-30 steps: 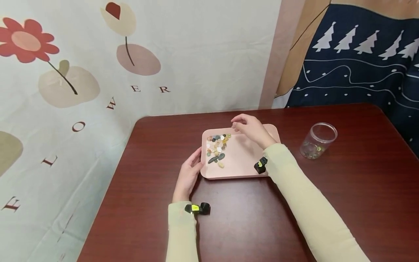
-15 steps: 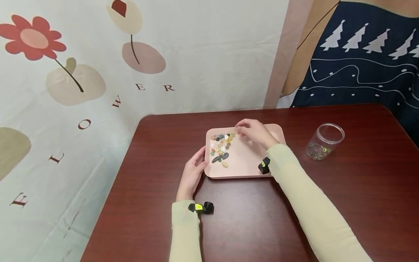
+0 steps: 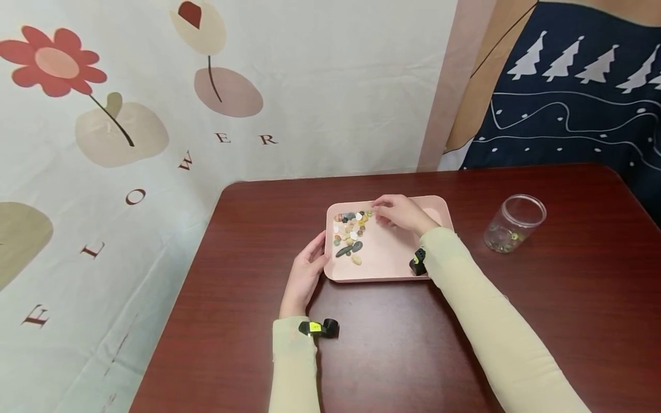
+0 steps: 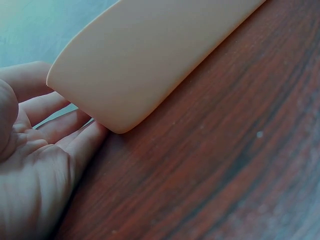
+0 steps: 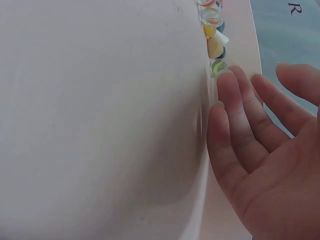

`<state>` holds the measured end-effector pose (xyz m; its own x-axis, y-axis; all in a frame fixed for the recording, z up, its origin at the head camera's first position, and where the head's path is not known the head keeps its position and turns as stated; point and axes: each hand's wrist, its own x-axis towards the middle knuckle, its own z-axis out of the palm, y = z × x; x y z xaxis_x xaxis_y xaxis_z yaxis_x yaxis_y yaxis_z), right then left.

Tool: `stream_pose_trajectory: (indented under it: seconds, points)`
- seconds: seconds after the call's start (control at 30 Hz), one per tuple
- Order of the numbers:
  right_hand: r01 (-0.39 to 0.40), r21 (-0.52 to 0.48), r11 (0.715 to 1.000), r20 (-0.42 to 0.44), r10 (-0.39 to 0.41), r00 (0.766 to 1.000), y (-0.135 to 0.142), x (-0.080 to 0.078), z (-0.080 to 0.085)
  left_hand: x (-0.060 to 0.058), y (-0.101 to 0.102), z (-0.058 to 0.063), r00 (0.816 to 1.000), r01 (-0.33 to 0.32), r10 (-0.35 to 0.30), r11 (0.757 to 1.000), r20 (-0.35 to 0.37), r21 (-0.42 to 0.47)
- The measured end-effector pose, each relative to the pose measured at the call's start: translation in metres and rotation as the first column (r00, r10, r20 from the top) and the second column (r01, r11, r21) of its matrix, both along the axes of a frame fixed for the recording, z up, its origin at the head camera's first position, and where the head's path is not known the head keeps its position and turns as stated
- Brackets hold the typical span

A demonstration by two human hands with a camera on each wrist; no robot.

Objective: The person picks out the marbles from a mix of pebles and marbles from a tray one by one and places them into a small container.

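Observation:
A pink rectangular tray (image 3: 392, 269) lies on the table, with small coloured stones and marbles (image 3: 351, 229) gathered along its left side. My left hand (image 3: 303, 272) rests against the tray's left edge and near corner. In the left wrist view its fingers (image 4: 85, 137) reach the outer wall, their tips partly hidden behind it. My right hand (image 3: 403, 213) is over the tray's far rim, palm toward the tray, fingers extended and loosely bent. In the right wrist view its fingertips (image 5: 227, 82) are right beside a green-swirled glass marble (image 5: 218, 67); nothing shows gripped between them.
A clear plastic jar (image 3: 511, 226) with a few small greenish pieces inside stands to the right of the tray. The dark red-brown table (image 3: 232, 344) backs onto a white flower-print cloth (image 3: 330, 86) and a navy tree-print cloth (image 3: 563, 115).
My right hand has lowered toward the far rim of the tray, near the stones. My left hand keeps its place at the tray's edge. The head view has shifted slightly.

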<state>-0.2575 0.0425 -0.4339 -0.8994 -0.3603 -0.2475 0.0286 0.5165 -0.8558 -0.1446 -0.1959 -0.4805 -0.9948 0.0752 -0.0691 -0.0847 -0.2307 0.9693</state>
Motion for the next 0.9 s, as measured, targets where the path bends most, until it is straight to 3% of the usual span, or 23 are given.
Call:
stream_pose_trajectory:
  seconds: [0.43,0.7,0.9]
  points:
    - [-0.027,-0.050,0.998,0.060,0.030,0.998,-0.005,-0.003,-0.012,0.002,0.003,0.000,1.000,-0.007,0.007,1.000,0.019,-0.011]
    - [-0.113,0.113,0.987,-0.015,0.116,0.993,-0.008,-0.005,-0.014,0.001,0.002,0.001,1.000,0.002,-0.002,1.000,0.009,-0.016]
    - [-0.114,0.107,0.988,-0.021,0.117,0.993,-0.011,-0.008,-0.016,0.001,0.001,0.000,1.000,0.001,-0.001,1.000,-0.004,-0.007]
